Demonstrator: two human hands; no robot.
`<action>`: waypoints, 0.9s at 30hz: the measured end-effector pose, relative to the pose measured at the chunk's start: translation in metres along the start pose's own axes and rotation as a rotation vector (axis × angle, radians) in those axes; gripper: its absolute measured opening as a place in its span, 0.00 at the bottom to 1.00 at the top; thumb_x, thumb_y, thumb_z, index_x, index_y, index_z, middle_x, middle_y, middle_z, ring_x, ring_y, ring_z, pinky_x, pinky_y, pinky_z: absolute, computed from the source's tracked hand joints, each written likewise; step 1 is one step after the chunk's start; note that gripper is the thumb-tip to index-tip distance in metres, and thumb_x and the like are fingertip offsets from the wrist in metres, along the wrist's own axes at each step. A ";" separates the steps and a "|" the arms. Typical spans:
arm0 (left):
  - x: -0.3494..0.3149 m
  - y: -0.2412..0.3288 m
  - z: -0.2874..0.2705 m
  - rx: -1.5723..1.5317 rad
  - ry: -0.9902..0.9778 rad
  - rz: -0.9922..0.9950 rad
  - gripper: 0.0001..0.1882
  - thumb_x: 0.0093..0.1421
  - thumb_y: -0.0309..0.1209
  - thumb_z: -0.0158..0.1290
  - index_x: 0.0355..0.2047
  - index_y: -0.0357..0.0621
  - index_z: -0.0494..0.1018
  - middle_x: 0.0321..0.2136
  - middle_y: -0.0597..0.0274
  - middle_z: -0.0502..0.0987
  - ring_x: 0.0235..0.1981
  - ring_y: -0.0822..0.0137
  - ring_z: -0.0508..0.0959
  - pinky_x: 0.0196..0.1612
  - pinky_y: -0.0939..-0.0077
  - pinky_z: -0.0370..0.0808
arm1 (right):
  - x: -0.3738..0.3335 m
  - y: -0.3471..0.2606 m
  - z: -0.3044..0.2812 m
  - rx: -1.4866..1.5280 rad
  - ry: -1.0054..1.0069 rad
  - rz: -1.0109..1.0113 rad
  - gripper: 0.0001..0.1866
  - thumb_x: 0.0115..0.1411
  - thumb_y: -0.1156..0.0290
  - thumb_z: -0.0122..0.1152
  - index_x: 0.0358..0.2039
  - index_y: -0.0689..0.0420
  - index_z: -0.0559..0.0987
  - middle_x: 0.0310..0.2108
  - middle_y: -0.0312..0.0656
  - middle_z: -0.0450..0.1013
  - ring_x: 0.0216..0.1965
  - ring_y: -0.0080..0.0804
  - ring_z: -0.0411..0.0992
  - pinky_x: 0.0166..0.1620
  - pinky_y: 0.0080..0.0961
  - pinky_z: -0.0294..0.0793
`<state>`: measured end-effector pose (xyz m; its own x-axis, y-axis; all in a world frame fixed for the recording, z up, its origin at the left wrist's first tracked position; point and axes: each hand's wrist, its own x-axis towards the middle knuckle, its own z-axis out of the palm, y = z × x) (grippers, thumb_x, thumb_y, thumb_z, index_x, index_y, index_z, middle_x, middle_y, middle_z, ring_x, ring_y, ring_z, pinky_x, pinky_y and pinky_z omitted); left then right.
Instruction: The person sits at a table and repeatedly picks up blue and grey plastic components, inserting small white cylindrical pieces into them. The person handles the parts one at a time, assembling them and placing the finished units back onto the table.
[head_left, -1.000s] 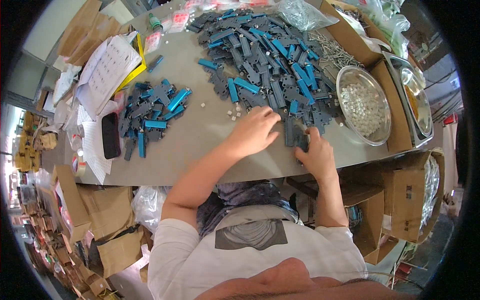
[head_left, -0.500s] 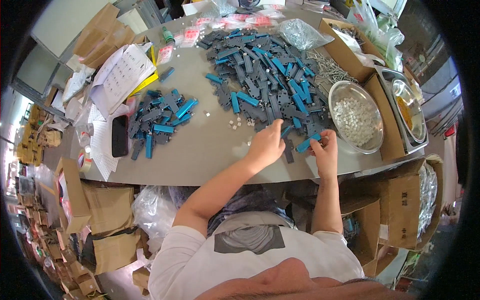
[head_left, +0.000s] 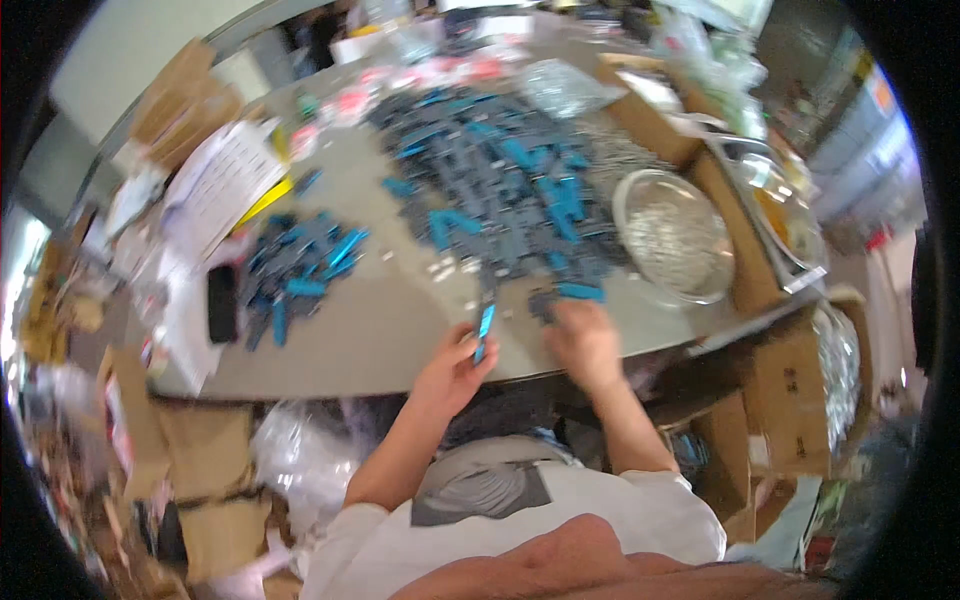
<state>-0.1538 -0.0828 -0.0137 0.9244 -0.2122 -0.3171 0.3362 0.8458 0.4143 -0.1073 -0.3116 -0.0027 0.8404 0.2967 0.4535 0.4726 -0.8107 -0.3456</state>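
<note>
Left hand (head_left: 455, 368) gripped blue part (head_left: 486, 322), long axis toward far edge of desk (head_left: 380, 335). Second part (head_left: 580, 292) lay crosswise, just beyond nearer right hand (head_left: 586, 345); blur hid that hand's grip.

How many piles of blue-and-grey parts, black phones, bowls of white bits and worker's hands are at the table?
Piles of parts: 2, big pile and small pile
Phone: 1
Bowl of white bits: 1
Hands: 2, left hand and right hand
Total: 6

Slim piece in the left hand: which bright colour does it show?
The slim piece shows blue, best in the head view.
</note>
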 end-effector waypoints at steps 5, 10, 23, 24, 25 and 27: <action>-0.018 -0.009 0.005 0.103 -0.162 -0.033 0.28 0.57 0.20 0.50 0.58 0.47 0.57 0.44 0.56 0.70 0.42 0.58 0.76 0.49 0.58 0.75 | -0.024 -0.022 -0.018 0.021 -0.180 -0.119 0.38 0.44 0.46 0.66 0.50 0.58 0.73 0.52 0.47 0.67 0.50 0.47 0.66 0.52 0.41 0.67; -0.022 -0.025 0.013 0.230 -0.095 -0.071 0.35 0.55 0.18 0.46 0.61 0.53 0.49 0.47 0.52 0.67 0.48 0.54 0.72 0.49 0.53 0.74 | -0.065 -0.009 -0.022 -0.017 -0.164 -0.066 0.16 0.51 0.70 0.59 0.42 0.59 0.76 0.42 0.42 0.72 0.43 0.42 0.71 0.43 0.32 0.73; -0.045 -0.047 0.023 0.382 -0.234 0.127 0.40 0.52 0.18 0.48 0.62 0.49 0.42 0.54 0.53 0.62 0.55 0.63 0.65 0.60 0.68 0.59 | -0.064 -0.085 -0.004 1.476 -0.138 0.695 0.07 0.59 0.80 0.58 0.37 0.63 0.72 0.31 0.38 0.74 0.33 0.24 0.74 0.37 0.23 0.78; -0.049 -0.045 0.021 0.408 -0.238 0.157 0.39 0.53 0.18 0.48 0.62 0.49 0.42 0.54 0.53 0.62 0.55 0.63 0.65 0.60 0.67 0.59 | -0.066 -0.090 -0.003 1.511 -0.184 0.711 0.07 0.59 0.79 0.59 0.37 0.63 0.72 0.31 0.38 0.73 0.33 0.23 0.74 0.36 0.22 0.78; -0.051 -0.045 0.019 0.380 -0.276 0.189 0.37 0.56 0.19 0.47 0.62 0.49 0.42 0.53 0.53 0.63 0.56 0.64 0.64 0.60 0.68 0.59 | -0.065 -0.093 -0.004 1.491 -0.200 0.714 0.06 0.60 0.79 0.58 0.37 0.63 0.72 0.31 0.38 0.73 0.33 0.23 0.74 0.36 0.22 0.78; -0.055 -0.045 0.010 0.457 -0.249 0.222 0.35 0.59 0.21 0.47 0.62 0.51 0.41 0.55 0.52 0.62 0.56 0.62 0.65 0.58 0.65 0.62 | -0.063 -0.100 -0.003 1.449 -0.221 0.720 0.06 0.60 0.78 0.58 0.36 0.63 0.71 0.31 0.38 0.73 0.32 0.22 0.74 0.35 0.21 0.78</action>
<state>-0.2178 -0.1141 -0.0063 0.9778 -0.2093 0.0075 0.1217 0.5972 0.7928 -0.2081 -0.2507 0.0062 0.9441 0.2546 -0.2095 -0.2796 0.2816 -0.9179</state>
